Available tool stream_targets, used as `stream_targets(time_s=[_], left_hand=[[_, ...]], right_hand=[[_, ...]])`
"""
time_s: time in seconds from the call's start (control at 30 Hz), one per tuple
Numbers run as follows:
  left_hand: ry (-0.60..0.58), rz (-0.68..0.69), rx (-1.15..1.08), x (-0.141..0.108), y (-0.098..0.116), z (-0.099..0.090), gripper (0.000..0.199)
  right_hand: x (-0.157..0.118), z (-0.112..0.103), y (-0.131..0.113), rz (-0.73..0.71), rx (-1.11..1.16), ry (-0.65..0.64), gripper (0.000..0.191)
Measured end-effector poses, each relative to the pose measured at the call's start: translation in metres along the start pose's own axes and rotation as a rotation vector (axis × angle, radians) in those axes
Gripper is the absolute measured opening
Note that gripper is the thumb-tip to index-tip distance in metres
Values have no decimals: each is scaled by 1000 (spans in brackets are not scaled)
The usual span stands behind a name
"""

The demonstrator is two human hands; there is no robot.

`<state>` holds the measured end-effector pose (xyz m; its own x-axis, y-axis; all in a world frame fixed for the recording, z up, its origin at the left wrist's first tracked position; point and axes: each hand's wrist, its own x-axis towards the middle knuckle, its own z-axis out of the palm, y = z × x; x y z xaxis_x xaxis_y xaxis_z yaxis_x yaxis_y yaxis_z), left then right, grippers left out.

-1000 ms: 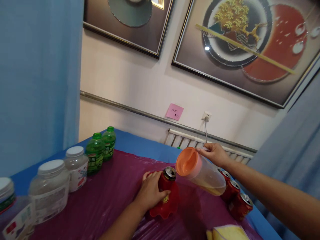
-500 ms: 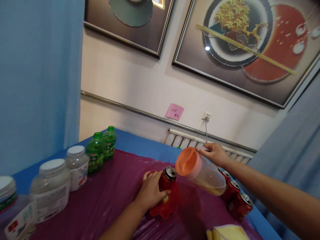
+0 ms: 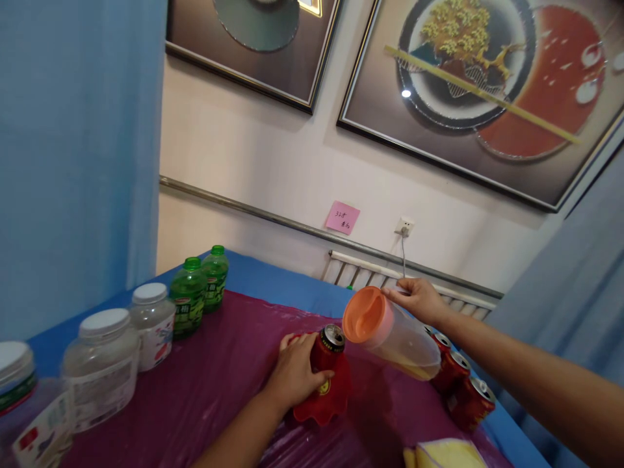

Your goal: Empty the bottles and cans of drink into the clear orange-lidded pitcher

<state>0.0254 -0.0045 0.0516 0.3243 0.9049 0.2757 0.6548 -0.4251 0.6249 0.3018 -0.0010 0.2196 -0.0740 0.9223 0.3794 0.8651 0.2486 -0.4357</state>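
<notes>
My left hand (image 3: 295, 372) is wrapped around a red drink can (image 3: 327, 348) with a black rim and an opened top. The can stands on a red scalloped dish (image 3: 319, 411). In my right hand (image 3: 414, 298) is a clear plastic pitcher (image 3: 412, 341) with an orange lid (image 3: 361, 317), gripped at its handle. The pitcher is tilted with its lid end to the left, close above and right of the can's top. Pale yellow liquid (image 3: 419, 369) lies along its lower side. I cannot make out a stream between the lid and the can.
Several red cans (image 3: 470, 400) stand in a row at the right. On the left are several clear jars with white lids (image 3: 100, 364) and two green bottles (image 3: 188, 302). A folded yellow cloth (image 3: 446, 454) lies at the front edge. Purple plastic sheeting (image 3: 234, 364) covers the blue table (image 3: 263, 276).
Both hands, the can and the pitcher keep nearly the same positions. The view has shifted very slightly.
</notes>
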Motion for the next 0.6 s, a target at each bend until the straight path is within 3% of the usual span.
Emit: stream_targets(time_s=[0.6], left_hand=[[9,5,-3,0,-3,3,75]], right_hand=[[2,1,5,-6,-10,37,65]])
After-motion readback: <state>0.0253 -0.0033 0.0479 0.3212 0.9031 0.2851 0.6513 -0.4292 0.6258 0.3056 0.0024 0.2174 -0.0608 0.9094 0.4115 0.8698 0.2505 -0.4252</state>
